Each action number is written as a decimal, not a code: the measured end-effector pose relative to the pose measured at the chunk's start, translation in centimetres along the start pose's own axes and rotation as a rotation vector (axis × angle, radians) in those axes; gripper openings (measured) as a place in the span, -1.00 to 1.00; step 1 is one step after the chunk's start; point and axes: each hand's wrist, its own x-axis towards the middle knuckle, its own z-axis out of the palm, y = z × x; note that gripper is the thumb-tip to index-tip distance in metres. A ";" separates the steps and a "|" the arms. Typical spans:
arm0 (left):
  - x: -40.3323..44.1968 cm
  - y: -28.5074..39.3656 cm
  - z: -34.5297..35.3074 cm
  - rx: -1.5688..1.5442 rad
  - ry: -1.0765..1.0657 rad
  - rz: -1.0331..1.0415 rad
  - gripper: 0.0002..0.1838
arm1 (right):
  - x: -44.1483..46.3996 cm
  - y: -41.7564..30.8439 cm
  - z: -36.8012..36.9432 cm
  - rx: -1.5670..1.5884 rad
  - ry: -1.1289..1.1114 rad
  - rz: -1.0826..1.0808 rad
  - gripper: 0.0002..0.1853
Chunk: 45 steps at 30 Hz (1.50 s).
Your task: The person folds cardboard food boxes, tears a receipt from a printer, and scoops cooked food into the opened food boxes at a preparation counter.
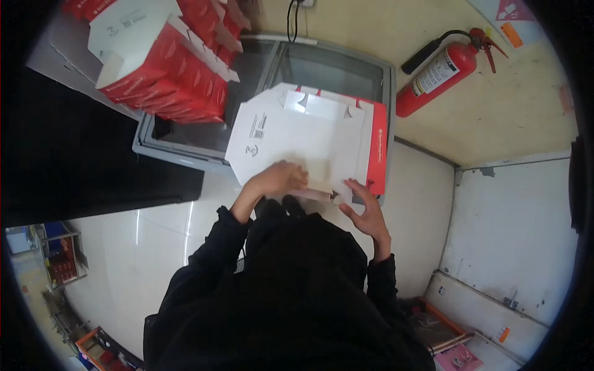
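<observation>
Nearest us is our black top (272,297), sleeves running fwd to both wrists. Our L hand (277,179) is palm-down on the near edge of the white carton (309,139), fingers bent, the tips by a narrow folded strip (311,195); can't tell if they grip it. Our R hand (366,213) is at the carton's near R corner, thumb & fingers held wide apart w/ a small white corner flap (344,194) btwn them. Our dark shoes (281,207) show just below the L hand's fingers, past the top.

The carton lies partly unfolded, white inside up, directly fwd of both hands. Fwd of the L hand it has a QR code (258,134) & small print; fwd of the R hand, a red side panel (378,148) w/ white lettering. Its far edge has cut flaps w/ bits of red. It's on a grey-framed, glass-topped freezer (331,62).

Fwd & L of the L hand, a stack of red cartons (167,80) w/ white insides rests on the freezer's L part. L of that hand is a big black surface (80,148). Fwd & R of the R hand, a red extinguisher (436,74) w/ black horn is by the cream wall (526,99). A black cable (292,21) hangs on the wall, far fwd of the L hand.
</observation>
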 end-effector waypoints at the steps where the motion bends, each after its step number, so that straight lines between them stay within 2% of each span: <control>1: 0.3 -0.4 -0.4 0.021 -0.017 -0.009 -0.65 | -0.1 0.3 -0.1 0.008 -0.012 -0.013 -0.37; 3: -0.2 0.2 -0.5 0.039 -0.073 -0.046 -0.66 | -0.6 0.4 -0.4 0.035 -0.052 -0.026 -0.32; 4: 0.0 -0.1 -0.9 0.050 -0.096 0.025 -0.63 | -0.7 0.7 -0.5 0.023 -0.061 -0.052 -0.31; 7: 0.3 -0.6 -1.5 -0.104 -0.073 -0.085 -0.63 | -0.7 1.7 -1.0 0.030 -0.096 -0.090 -0.30; 8: 0.4 -0.5 -1.4 -0.246 -0.039 0.011 -0.72 | -0.6 1.9 -1.2 0.039 -0.108 -0.097 -0.30; 11: 0.2 0.9 -0.9 -0.006 0.079 -0.104 -0.81 | -0.4 2.2 -1.9 0.045 -0.136 -0.136 -0.35; 12: 0.1 0.7 0.1 0.107 0.233 0.007 -0.86 | -0.2 2.2 -1.7 0.092 -0.068 -0.149 -0.41; 15: 0.1 1.3 2.0 -0.229 0.575 0.014 -0.84 | 0.6 2.2 -0.7 0.192 0.178 -0.196 -0.56; 17: 0.1 2.0 1.6 -0.364 0.579 -0.045 -0.82 | 1.9 1.7 0.1 0.206 0.413 -0.228 -0.66; 18: 0.2 2.3 1.3 -0.435 0.575 -0.074 -0.82 | 2.7 -0.6 0.1 0.158 0.554 -0.250 -0.78; 21: 0.5 3.0 0.0 -0.450 0.527 -0.119 -0.82 | 5.4 -5.8 0.6 -0.044 0.684 -0.164 -0.79; 22: 0.7 3.4 0.1 -0.443 0.532 -0.076 -0.81 | 6.4 -5.8 1.0 -0.176 0.723 -0.323 -0.82; 25: 1.0 4.7 -0.3 -0.396 0.467 -0.034 -0.81 | 7.0 -7.0 1.7 -0.334 0.553 -0.486 -0.84; 29: 1.0 5.4 -0.6 -0.509 0.435 0.000 -0.81 | 7.5 -8.0 -0.3 -0.247 0.474 -0.338 -0.84; 32: 0.7 6.6 -1.1 -0.456 0.422 -0.075 -0.80 | 7.9 -8.3 -1.3 -0.340 0.389 -0.440 -0.82; 35: -0.5 7.8 -2.2 -0.463 0.384 0.006 -0.80 | 8.0 -7.6 -2.2 -0.401 0.209 -0.388 -0.79; 37: -2.1 7.2 -1.6 -0.016 0.603 0.085 -0.81 | 8.3 -7.2 -2.3 -0.310 0.244 -0.360 -0.82; 39: -3.4 6.3 -2.2 0.221 0.724 0.077 -0.81 | 8.6 -7.0 -2.7 -0.235 0.275 -0.341 -0.84; 42: -4.5 5.3 -3.6 0.188 0.756 -0.110 -0.85 | 8.9 -7.2 -2.6 -0.165 0.291 -0.332 -0.88; 45: -3.9 7.0 -4.1 0.295 0.749 -0.337 -0.83 | 9.2 -8.7 -2.1 -0.178 0.283 -0.386 -0.89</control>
